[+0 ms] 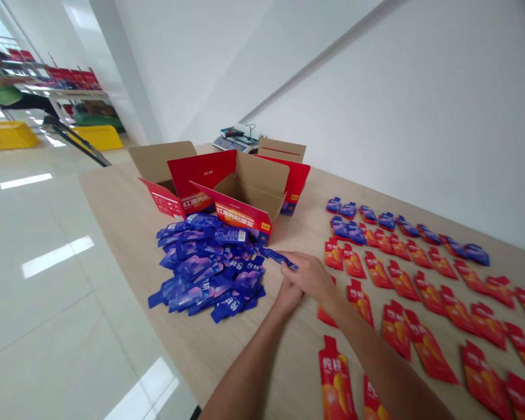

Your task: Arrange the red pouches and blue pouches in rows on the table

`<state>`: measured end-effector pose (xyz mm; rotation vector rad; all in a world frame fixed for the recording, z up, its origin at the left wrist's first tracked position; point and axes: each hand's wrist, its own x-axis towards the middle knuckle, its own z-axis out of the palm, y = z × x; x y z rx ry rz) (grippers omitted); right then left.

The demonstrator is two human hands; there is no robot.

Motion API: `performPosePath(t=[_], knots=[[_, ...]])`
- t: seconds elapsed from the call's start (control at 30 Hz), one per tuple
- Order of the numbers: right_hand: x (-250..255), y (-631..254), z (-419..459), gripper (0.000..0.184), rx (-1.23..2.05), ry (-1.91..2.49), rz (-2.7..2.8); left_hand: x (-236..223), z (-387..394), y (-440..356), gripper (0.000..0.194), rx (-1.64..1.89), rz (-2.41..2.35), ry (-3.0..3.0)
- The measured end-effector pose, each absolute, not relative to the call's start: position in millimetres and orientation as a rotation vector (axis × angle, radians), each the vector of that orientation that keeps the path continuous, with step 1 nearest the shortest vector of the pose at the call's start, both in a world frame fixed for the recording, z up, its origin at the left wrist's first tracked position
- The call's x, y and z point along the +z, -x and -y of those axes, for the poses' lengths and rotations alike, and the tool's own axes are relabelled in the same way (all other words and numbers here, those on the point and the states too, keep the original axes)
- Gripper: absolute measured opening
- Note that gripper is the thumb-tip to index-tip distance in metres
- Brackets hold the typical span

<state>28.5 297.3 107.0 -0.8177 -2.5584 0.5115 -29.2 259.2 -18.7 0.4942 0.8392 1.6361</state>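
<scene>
My right hand (pixel 308 273) is closed on a blue pouch (pixel 276 256), seen nearly edge-on, its far end pointing at the pile. Just below and partly behind it is my left hand (pixel 290 293); its fingers are hidden, so I cannot tell whether they grip the pouch too. To the left lies a heap of blue pouches (pixel 201 274) with white lettering and purple prints. Right of my hands, red pouches (pixel 378 269) with orange prints lie in loose rows. Farther back, several blue pouches (pixel 387 221) lie near the wall, some beside or over red ones.
Open red cartons (pixel 245 216) with brown insides stand behind the blue heap. A scale (pixel 236 142) with items on it sits behind them. A white wall borders the table. Across the tiled floor are yellow crates (pixel 9 135) and a seated person (pixel 4 84).
</scene>
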Motion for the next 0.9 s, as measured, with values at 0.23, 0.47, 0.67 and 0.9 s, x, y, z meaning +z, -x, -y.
performPosePath(t=[0.23, 0.47, 0.67, 0.9], knots=[[95, -83, -293, 0.040, 0.256, 0.976, 2.488, 11, -255, 42, 0.051, 1.612, -0.623, -0.322], [86, -90, -279, 0.036, 0.425, 0.820, 2.527, 15, -254, 46, 0.053, 1.590, -0.719, -0.300], [75, -112, -297, 0.051, 1.094, 1.129, 2.113, 10, -260, 55, 0.065, 1.530, -0.768, -0.325], [68, -136, -314, 0.050, 1.785, 1.103, 2.135, 14, -255, 55, 0.073, 1.418, -0.847, -0.462]])
